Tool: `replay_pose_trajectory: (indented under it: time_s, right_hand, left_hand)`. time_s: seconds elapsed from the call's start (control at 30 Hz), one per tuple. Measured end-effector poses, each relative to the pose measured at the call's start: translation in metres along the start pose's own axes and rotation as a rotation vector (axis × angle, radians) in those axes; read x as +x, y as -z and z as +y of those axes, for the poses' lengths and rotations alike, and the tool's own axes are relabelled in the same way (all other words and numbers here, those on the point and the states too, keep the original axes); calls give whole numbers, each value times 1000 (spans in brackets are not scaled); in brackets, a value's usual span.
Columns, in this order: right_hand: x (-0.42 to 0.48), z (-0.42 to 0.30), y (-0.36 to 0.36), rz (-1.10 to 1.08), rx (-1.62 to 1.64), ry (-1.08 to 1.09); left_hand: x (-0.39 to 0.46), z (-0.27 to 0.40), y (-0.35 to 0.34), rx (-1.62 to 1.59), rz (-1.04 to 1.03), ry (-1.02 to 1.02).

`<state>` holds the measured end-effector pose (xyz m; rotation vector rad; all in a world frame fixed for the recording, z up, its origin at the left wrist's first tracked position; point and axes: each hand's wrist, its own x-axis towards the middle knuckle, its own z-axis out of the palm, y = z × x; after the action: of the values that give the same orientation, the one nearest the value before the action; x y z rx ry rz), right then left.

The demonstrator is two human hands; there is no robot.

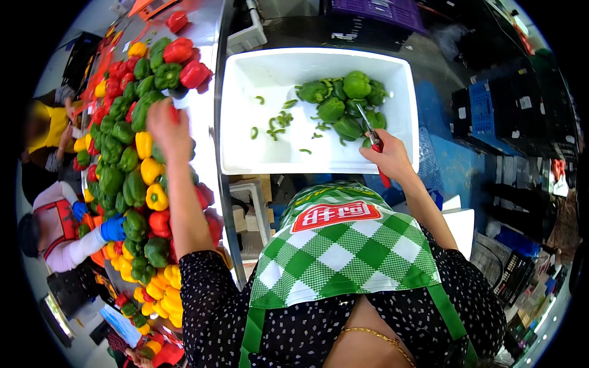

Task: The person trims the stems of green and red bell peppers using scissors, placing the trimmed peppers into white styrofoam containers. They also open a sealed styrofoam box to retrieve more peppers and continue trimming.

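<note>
My right hand point(389, 154) is closed around red-handled pruning shears point(378, 146), their metal tip over green bell peppers point(331, 110) in a white foam box point(317, 167). Cut green stems point(278, 124) lie scattered on the box floor to the left of those peppers. My left hand point(169, 126), blurred, is over the pepper pile on the metal table; something red shows by its fingers, and I cannot tell whether it grips anything. Around it are green point(112, 179), red point(178, 50) and yellow bell peppers point(151, 171).
Across the pile, a co-worker's blue-gloved hand point(113, 228) touches the peppers. Another person in a yellow apron point(48, 126) stands farther up. The metal table's edge point(224, 193) runs beside the foam box. Dark crates point(520, 103) stand at right, a purple crate point(377, 11) beyond the box.
</note>
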<state>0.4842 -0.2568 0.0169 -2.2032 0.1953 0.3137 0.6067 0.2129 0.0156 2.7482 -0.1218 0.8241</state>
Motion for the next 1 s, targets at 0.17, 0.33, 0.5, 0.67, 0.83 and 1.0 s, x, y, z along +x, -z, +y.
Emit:
replay_pose_trajectory:
  time_s: [0.17,0.33,0.5,0.67,0.83,1.0]
  right_hand:
    - [1,2,22,-2,36,-24]
    - [-7,7,39,-40,19,-62]
    - [-14,18,58,-53,16,-100]
    - [-11,23,50,-91,10,-77]
    - [6,9,33,-92,-119,90]
    - [22,-8,9,-107,-271,240]
  left_hand:
    - [-10,171,-133,-346,-592,-77]
    - [-27,219,-228,42,-974,-215]
    - [-42,198,-283,-141,-910,-146]
    - [-21,184,-262,-366,-904,177]
    - [-20,186,-184,-767,-887,226]
    - [-28,207,-64,-748,-738,-24]
